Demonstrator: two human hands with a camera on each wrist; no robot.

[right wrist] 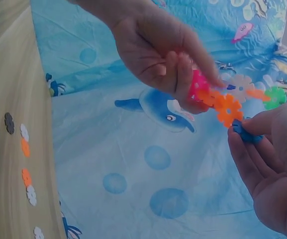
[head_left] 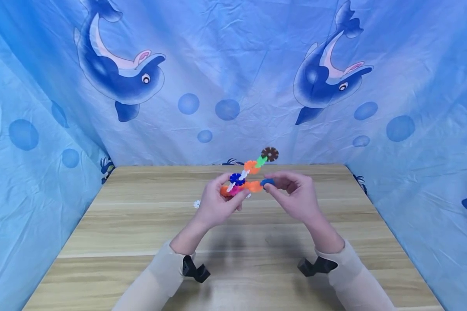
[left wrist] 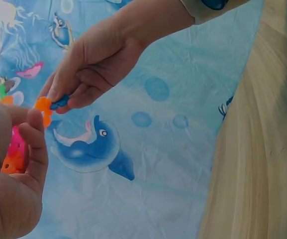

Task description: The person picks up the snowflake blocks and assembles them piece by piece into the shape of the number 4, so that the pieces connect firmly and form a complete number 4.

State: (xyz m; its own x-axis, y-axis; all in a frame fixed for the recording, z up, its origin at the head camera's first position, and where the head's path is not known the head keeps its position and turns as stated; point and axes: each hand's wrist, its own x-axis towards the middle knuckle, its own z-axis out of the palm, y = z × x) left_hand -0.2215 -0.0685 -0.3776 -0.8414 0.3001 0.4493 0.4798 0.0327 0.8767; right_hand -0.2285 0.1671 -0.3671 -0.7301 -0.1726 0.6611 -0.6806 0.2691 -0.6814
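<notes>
Through the head camera I see the left hand [head_left: 218, 203] holding a chain of notched discs [head_left: 251, 166] up over the table [head_left: 140, 233], its fingers curled round the lower stretch, where a hot-pink disc [right wrist: 199, 84] shows. The pieces look like smooth plastic, thin and round, with slots cut into their rims so that each reads as a small flower. Above the hand I follow a slanting run: a dark blue disc [head_left: 237, 179], a white one nearly edge-on, an orange one, a bright green disc [head_left: 261, 162], and a brown disc [head_left: 270, 154] turned face-on at the far tip.

The right hand [head_left: 297, 196] pinches a blue disc [right wrist: 246, 131] between thumb and fingers. My right wrist view puts its edge against the scalloped orange disc [right wrist: 230, 111] at the chain's other end; I cannot tell whether the slots are engaged.

Along the table's pale, streaky wood grain I find loose discs: a dark disc [right wrist: 9, 123], orange ones [right wrist: 26, 177] and white ones [right wrist: 31, 195], some touching in pairs. Behind hangs a creased blue cloth [head_left: 257, 69] printed with dolphins and round bubbles. The sleeves [head_left: 151, 276] are plain and pale.
</notes>
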